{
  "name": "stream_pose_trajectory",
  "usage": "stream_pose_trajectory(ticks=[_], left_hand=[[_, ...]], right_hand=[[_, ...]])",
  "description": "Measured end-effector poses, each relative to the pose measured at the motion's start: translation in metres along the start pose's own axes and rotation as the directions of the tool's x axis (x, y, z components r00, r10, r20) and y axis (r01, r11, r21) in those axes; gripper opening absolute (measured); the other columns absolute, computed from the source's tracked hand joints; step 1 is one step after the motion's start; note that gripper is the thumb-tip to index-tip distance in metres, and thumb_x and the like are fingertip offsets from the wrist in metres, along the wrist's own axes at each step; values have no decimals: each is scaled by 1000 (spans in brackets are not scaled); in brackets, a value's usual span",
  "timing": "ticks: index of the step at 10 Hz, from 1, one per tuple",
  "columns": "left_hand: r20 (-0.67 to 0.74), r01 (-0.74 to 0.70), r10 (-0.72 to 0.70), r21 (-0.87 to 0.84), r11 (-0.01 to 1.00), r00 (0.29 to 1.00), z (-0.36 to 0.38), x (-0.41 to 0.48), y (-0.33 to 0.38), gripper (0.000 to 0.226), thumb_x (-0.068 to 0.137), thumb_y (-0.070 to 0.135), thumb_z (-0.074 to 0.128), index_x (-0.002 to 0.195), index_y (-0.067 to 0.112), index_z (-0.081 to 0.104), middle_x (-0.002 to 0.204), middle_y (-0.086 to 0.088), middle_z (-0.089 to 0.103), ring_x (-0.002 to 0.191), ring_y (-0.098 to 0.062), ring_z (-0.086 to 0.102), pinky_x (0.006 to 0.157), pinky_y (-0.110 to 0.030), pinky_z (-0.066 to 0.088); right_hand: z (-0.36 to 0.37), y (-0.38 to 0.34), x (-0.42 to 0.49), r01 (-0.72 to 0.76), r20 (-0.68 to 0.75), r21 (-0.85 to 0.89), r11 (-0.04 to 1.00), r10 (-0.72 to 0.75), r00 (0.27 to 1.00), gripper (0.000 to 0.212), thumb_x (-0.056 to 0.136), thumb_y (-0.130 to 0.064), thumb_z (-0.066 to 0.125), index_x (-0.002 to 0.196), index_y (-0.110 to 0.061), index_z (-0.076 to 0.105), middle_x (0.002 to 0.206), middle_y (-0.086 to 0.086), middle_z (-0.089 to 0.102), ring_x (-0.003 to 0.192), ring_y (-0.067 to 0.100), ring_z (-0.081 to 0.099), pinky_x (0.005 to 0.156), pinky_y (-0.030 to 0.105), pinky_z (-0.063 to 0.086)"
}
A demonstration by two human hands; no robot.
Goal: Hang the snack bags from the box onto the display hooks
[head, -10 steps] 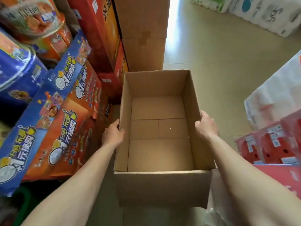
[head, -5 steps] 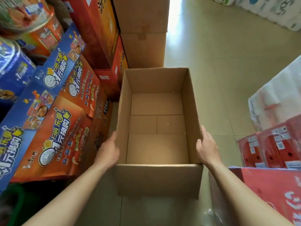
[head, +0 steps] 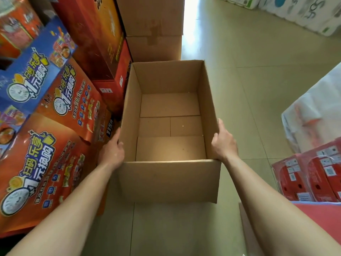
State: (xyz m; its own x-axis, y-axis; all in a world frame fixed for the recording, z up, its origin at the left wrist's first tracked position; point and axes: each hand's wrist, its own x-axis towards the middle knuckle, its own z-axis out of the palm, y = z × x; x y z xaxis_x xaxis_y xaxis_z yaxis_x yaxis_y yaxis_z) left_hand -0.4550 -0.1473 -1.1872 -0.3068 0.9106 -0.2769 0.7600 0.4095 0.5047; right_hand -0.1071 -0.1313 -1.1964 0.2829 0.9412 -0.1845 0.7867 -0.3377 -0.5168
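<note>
A brown cardboard box point(head: 168, 180) with its top open sits in front of me, and only its bare bottom flaps show inside. My left hand point(head: 112, 151) lies flat against the outside of the left wall, near the front corner. My right hand point(head: 223, 143) lies flat against the outside of the right wall. The fingers of both hands point forward along the walls, with the thumbs at the rim. No snack bags or display hooks are in view.
Orange and blue printed cartons point(head: 55, 137) are stacked close on the left. Plain brown cartons point(head: 153, 28) stand behind the box. Red packs point(head: 311, 176) and a white wrapped bundle point(head: 313, 111) are at the right. Tiled floor point(head: 249, 74) stretches ahead.
Both hands have slid back along the box's side walls towards its near end. Their fingers now lie flat on the outside. The box sits a little farther from me.
</note>
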Motion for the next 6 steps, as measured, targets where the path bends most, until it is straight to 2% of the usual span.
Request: stream_pose_trajectory(ticks=[1, 3, 4, 5, 6], left_hand=[[19, 6, -6, -34, 999, 1000, -3, 11, 1, 56, 104, 22, 39, 154, 38, 18, 159, -5, 26, 144, -31, 29, 115, -48, 30], [67, 10, -9, -9, 1000, 998, -10, 21, 7, 59, 103, 25, 40, 154, 37, 14, 158, -6, 29, 141, -31, 34, 116, -47, 30], [39, -28, 23, 112, 993, 999, -19, 12, 18, 66, 100, 35, 48, 156, 28, 13, 156, -6, 33, 140, -30, 36, 113, -47, 35], [29, -118, 114, 212, 970, 993, -39, -5, 34, 70, 96, 43, 51, 155, 28, 16, 159, -1, 26, 143, -27, 31, 112, -46, 36], [89, -183, 164, 306, 934, 983, -70, -23, 58, 72, 93, 50, 52, 153, 28, 20, 159, -1, 27, 143, -27, 31, 111, -47, 37]], right_hand=[[1, -7, 6, -2, 8, -14, 1000, 2, 1000, 60, 102, -16, 38, 157, -27, 18, 139, 16, 56, 117, 41, 56, 96, 44, 45], [-6, -13, 21, -17, 139, -46, 999, 24, 990, 65, 101, -20, 40, 158, -27, 9, 149, 12, 47, 127, 40, 50, 103, 48, 43], [-23, -15, 20, 16, 182, -166, 986, 14, 983, 71, 99, -28, 47, 158, -23, 8, 160, 6, 29, 137, 37, 39, 109, 49, 38], [-48, -31, 6, 64, 102, -265, 962, -38, 994, 71, 96, -30, 49, 157, -19, 14, 159, 8, 28, 134, 35, 39, 105, 49, 40], [-84, -62, -8, 92, 109, -304, 948, -61, 992, 69, 94, -30, 49, 155, -18, 19, 155, 10, 33, 132, 35, 40, 103, 49, 42]])
